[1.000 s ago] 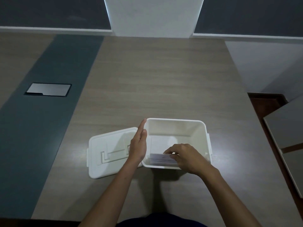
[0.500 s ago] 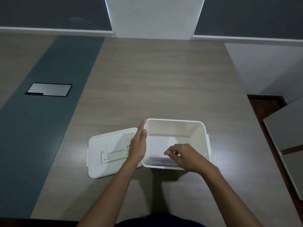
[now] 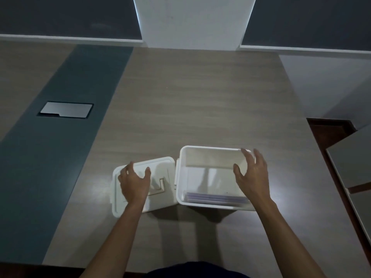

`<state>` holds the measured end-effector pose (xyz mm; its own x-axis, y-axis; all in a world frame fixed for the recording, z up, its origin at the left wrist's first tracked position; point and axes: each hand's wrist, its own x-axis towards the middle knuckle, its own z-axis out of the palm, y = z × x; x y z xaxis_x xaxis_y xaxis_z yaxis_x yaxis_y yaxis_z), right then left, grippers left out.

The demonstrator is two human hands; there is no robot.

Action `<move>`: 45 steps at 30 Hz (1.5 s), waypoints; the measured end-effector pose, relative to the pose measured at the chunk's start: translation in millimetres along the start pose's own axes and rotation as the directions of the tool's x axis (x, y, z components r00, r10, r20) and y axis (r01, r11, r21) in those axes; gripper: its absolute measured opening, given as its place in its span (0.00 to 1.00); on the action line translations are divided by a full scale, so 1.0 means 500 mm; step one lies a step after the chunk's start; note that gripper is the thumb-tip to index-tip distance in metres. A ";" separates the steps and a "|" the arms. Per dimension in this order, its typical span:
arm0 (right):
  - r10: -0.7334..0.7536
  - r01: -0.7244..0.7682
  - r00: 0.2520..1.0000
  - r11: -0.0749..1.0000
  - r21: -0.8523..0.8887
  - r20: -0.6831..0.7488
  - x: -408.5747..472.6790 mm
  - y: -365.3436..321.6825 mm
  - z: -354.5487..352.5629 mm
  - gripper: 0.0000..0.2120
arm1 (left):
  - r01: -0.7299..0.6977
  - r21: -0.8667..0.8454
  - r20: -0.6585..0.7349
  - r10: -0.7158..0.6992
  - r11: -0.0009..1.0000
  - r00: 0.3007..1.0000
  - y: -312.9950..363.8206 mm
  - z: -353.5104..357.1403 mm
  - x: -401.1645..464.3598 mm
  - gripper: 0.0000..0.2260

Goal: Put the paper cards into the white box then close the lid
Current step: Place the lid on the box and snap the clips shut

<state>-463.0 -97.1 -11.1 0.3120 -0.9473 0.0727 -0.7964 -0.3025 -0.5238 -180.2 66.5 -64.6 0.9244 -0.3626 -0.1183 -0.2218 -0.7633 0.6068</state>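
White box open on the table, lid off, just left of it. Paper cards already inside at the near wall. Your left hand spread on the lid, right hand open, empty, over the box. Closing left.

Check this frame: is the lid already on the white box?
No, the lid lies flat on the table beside the open white box, under the left hand.

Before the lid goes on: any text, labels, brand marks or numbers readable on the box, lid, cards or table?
None readable.
White box: plain, no label.
Lid: only a moulded latch shape, no lettering.
Paper cards: only their edges show; any print is hidden.
Metal plate in the table: blank.
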 end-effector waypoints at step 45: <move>0.081 -0.082 0.997 0.995 0.055 0.020 -0.001 -0.001 0.004 0.27 | 0.389 -0.070 0.015 -0.388 0.919 0.921 -0.051 -0.117 0.067 0.35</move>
<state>-461.4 -96.4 -12.6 0.2569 -0.9663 0.0130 -0.7894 -0.2176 -0.5740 -125.6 105.1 -38.3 0.9332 -0.0456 -0.3563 0.1771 -0.8047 0.5667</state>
